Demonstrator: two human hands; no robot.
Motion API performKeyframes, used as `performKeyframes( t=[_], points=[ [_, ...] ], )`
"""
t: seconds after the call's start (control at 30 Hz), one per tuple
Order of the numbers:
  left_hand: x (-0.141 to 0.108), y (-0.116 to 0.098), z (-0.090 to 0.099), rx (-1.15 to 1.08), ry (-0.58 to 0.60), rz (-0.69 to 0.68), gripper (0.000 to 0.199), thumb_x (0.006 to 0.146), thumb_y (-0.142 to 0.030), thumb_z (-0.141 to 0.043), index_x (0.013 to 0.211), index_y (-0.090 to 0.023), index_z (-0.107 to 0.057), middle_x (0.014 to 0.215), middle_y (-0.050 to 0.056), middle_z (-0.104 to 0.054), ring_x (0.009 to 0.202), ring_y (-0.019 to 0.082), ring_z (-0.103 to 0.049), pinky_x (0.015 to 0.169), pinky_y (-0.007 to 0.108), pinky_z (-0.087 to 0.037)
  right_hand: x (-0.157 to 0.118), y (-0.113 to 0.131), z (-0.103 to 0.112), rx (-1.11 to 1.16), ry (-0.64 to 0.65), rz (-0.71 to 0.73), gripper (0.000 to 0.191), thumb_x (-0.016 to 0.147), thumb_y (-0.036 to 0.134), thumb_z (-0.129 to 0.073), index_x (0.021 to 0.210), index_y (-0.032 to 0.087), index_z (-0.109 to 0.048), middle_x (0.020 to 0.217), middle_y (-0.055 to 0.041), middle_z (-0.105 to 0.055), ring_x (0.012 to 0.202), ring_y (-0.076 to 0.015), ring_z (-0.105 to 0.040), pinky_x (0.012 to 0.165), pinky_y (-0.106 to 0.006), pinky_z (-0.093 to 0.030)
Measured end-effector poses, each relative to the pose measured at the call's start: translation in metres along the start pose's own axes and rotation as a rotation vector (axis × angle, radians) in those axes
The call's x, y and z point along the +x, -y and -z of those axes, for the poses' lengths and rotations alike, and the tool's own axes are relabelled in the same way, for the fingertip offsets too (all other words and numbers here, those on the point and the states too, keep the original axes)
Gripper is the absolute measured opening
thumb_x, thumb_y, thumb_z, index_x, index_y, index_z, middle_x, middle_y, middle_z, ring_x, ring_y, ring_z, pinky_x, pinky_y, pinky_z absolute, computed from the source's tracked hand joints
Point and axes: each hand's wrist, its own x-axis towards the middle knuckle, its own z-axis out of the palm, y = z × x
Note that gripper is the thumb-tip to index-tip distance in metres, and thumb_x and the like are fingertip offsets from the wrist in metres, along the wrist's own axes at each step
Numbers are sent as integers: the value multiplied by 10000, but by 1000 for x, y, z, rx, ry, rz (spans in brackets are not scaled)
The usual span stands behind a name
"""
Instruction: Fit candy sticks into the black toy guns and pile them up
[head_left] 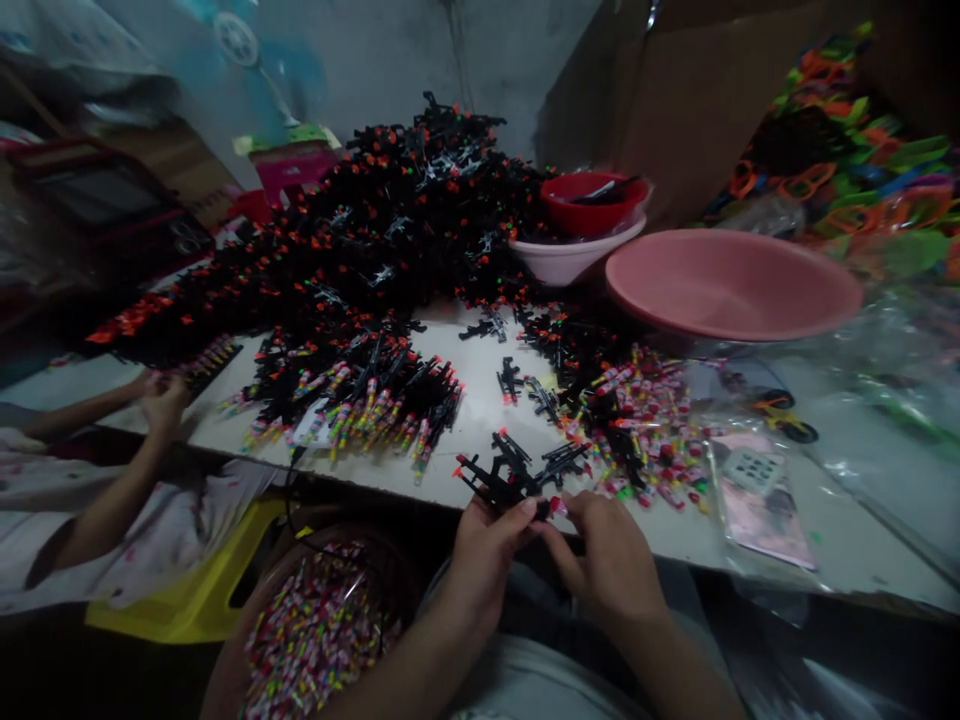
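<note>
Near the table's front edge, my left hand (486,560) is closed around a black toy gun (491,484) with an orange tip. My right hand (611,550) pinches a small pink-red piece (556,506) at the gun's near end; whether it is joined to the gun I cannot tell. Just beyond my hands lie loose black toy guns (562,460). To the right is a heap of small colourful tubes (660,430). On the left, toy guns with colourful tubes at their ends (375,410) lie in a pile.
A large mound of toy guns (420,210) fills the back of the table. Pink (735,285) and red (592,205) basins stand at right, near a bagged pink item (765,510). Below left is a tub of tubes (315,630). Another person's hands (165,400) work at far left.
</note>
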Motion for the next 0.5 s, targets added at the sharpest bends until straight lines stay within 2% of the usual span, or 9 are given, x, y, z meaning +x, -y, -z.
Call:
performKeyframes(
  t=[0.1, 0.2, 0.37, 0.5],
  points=[
    [0, 4, -2, 17, -1, -25, 478, 624, -252, -807, 1064, -190, -630, 973, 58, -712, 905, 194, -660, 770, 280, -521, 1, 1, 3, -37, 14, -24, 209, 947, 388, -419, 863, 208, -483, 656, -24, -552, 618, -193, -517, 573, -309, -357],
    [2, 7, -2, 38, 33, -47, 478, 638, -238, -798, 1078, -182, -621, 996, 66, -705, 906, 195, -657, 775, 284, -523, 2, 1, 5, -53, 41, -41, 224, 929, 401, -443, 800, 218, -453, 622, -7, -531, 578, -182, -499, 553, -297, -339],
    [5, 7, 1, 58, 81, -59, 424, 669, -239, -778, 1058, -170, -625, 1033, 82, -702, 946, 205, -654, 800, 287, -517, 2, 0, 7, -59, 64, -56, 235, 929, 417, -439, 831, 206, -468, 636, -7, -543, 576, -175, -503, 555, -284, -336],
    [5, 5, 0, 88, 66, -22, 389, 636, -269, -802, 971, -153, -640, 919, 68, -707, 809, 184, -664, 726, 288, -527, 1, -1, 7, -73, 62, -4, 240, 942, 357, -410, 753, 218, -461, 593, -3, -522, 559, -170, -487, 547, -285, -303]
  ],
)
